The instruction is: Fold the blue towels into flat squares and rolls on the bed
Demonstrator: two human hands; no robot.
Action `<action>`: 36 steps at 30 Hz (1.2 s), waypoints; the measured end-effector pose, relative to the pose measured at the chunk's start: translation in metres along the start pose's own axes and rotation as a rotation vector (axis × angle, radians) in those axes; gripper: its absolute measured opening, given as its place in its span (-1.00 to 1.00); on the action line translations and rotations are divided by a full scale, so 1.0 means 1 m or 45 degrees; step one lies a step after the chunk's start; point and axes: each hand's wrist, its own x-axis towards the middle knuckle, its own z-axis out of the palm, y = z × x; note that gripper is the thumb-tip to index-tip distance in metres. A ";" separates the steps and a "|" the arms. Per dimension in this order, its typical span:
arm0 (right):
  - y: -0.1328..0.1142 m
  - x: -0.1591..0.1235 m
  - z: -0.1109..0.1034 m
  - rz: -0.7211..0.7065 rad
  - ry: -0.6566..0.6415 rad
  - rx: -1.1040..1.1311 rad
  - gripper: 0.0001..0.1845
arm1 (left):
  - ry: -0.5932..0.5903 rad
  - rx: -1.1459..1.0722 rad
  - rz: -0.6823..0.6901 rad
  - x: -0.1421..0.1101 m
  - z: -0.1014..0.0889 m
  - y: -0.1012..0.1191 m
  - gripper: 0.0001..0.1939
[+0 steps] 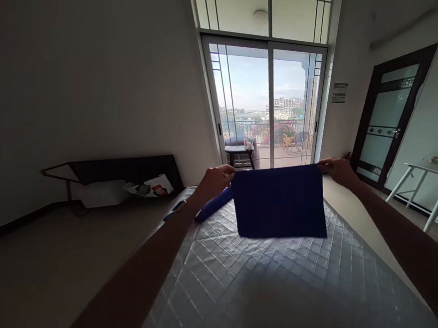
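Observation:
A dark blue rectangular cloth [279, 202] hangs stretched out in front of me above a silvery quilted mattress [218, 256]. My left hand [220, 175] pinches its upper left corner. At the upper right corner, my right hand [334, 168] grips it the same way. The cloth falls nearly flat, its lower edge apart from the mattress as far as I can tell. Behind my left wrist, a long dark blue bundle [214, 206] lies on the mattress, partly covered by the cloth. A small dark object [175, 210] near the mattress's left edge is partly hidden by my forearm.
Sliding glass doors [273, 105] stand beyond the mattress, with a dark stool [238, 148] by them. A black-framed bench [129, 170] holding bags is against the left wall. On the right are a white table [435, 170] and a dark-framed door [395, 116].

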 end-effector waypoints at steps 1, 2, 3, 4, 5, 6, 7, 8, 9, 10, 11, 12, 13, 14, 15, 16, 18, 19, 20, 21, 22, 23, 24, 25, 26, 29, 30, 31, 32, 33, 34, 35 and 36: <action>0.003 0.019 -0.003 0.013 0.066 -0.005 -0.70 | 0.092 -0.046 -0.011 0.017 0.002 0.002 -0.75; 0.006 0.035 -0.005 0.011 0.127 0.000 -0.72 | 0.185 -0.099 -0.017 0.031 0.006 0.003 -0.75; 0.010 0.047 -0.005 0.002 0.175 0.015 -0.73 | 0.272 -0.150 -0.013 0.042 0.013 0.003 -0.76; 0.015 0.056 -0.003 -0.004 0.203 0.038 -0.72 | 0.342 -0.187 -0.002 0.048 0.022 0.000 -0.77; 0.022 0.061 0.002 -0.001 0.212 0.067 -0.72 | 0.387 -0.207 0.010 0.051 0.035 -0.004 -0.78; 0.030 0.061 0.011 0.010 0.204 0.093 -0.72 | 0.407 -0.210 0.010 0.050 0.052 -0.011 -0.79; 0.040 0.057 0.025 0.032 0.184 0.114 -0.72 | 0.397 -0.200 0.000 0.045 0.072 -0.019 -0.81; 0.051 0.049 0.042 0.062 0.154 0.128 -0.73 | 0.364 -0.183 -0.021 0.037 0.094 -0.029 -0.84; 0.062 0.037 0.061 0.095 0.120 0.131 -0.75 | 0.304 -0.164 -0.051 0.025 0.117 -0.040 -0.86; 0.072 0.022 0.083 0.131 0.074 0.128 -0.76 | 0.210 -0.153 -0.065 0.012 0.141 -0.051 -0.86; 0.082 0.005 0.105 0.164 0.018 0.119 -0.76 | 0.125 -0.142 -0.076 -0.004 0.164 -0.062 -0.85; 0.091 -0.014 0.126 0.196 -0.049 0.095 -0.77 | 0.031 -0.102 -0.087 -0.019 0.185 -0.072 -0.85; 0.099 -0.031 0.145 0.236 -0.132 0.057 -0.76 | -0.065 -0.039 -0.099 -0.034 0.204 -0.082 -0.86; 0.106 -0.047 0.162 0.276 -0.208 0.013 -0.75 | -0.136 0.016 -0.119 -0.047 0.219 -0.090 -0.86; 0.111 -0.060 0.175 0.296 -0.244 0.002 -0.75 | -0.172 0.050 -0.130 -0.058 0.231 -0.096 -0.85; 0.114 -0.070 0.185 0.317 -0.273 -0.014 -0.74 | -0.190 0.079 -0.138 -0.067 0.239 -0.101 -0.84; 0.116 -0.079 0.195 0.351 -0.326 -0.073 -0.70 | -0.194 0.115 -0.140 -0.076 0.246 -0.105 -0.81; 0.115 -0.081 0.196 0.348 -0.356 -0.118 -0.68 | -0.198 0.136 -0.128 -0.078 0.245 -0.105 -0.81; 0.112 -0.080 0.196 0.318 -0.388 -0.165 -0.66 | -0.207 0.164 -0.102 -0.078 0.243 -0.104 -0.81; 0.108 -0.079 0.196 0.256 -0.426 -0.202 -0.64 | -0.219 0.200 -0.059 -0.078 0.241 -0.102 -0.80; 0.103 -0.078 0.195 0.161 -0.473 -0.218 -0.60 | -0.232 0.239 0.000 -0.077 0.238 -0.100 -0.76; 0.097 -0.077 0.196 0.050 -0.521 -0.214 -0.55 | -0.245 0.276 0.072 -0.075 0.236 -0.098 -0.69; 0.091 -0.077 0.196 -0.053 -0.574 -0.204 -0.47 | -0.262 0.309 0.147 -0.074 0.234 -0.096 -0.61; 0.085 -0.076 0.198 -0.130 -0.631 -0.204 -0.39 | -0.285 0.337 0.217 -0.071 0.233 -0.093 -0.55; 0.079 -0.075 0.199 -0.180 -0.682 -0.225 -0.35 | -0.319 0.363 0.274 -0.068 0.233 -0.091 -0.52; 0.065 -0.071 0.205 -0.232 -0.772 -0.415 -0.41 | -0.462 0.478 0.368 -0.057 0.237 -0.085 -0.61; 0.061 -0.068 0.206 -0.248 -0.793 -0.497 -0.45 | -0.506 0.526 0.378 -0.053 0.238 -0.083 -0.67; 0.058 -0.066 0.208 -0.260 -0.809 -0.573 -0.48 | -0.539 0.569 0.379 -0.048 0.240 -0.080 -0.71; 0.055 -0.063 0.209 -0.266 -0.817 -0.633 -0.50 | -0.562 0.602 0.373 -0.044 0.241 -0.078 -0.74; 0.052 -0.060 0.210 -0.264 -0.819 -0.676 -0.53 | -0.572 0.623 0.363 -0.040 0.241 -0.075 -0.75; 0.050 -0.058 0.210 -0.255 -0.815 -0.703 -0.56 | -0.572 0.633 0.349 -0.038 0.240 -0.074 -0.75; 0.046 -0.057 0.210 -0.242 -0.806 -0.717 -0.58 | -0.565 0.638 0.334 -0.037 0.238 -0.072 -0.75; 0.043 -0.057 0.208 -0.233 -0.796 -0.722 -0.60 | -0.556 0.644 0.321 -0.037 0.234 -0.072 -0.76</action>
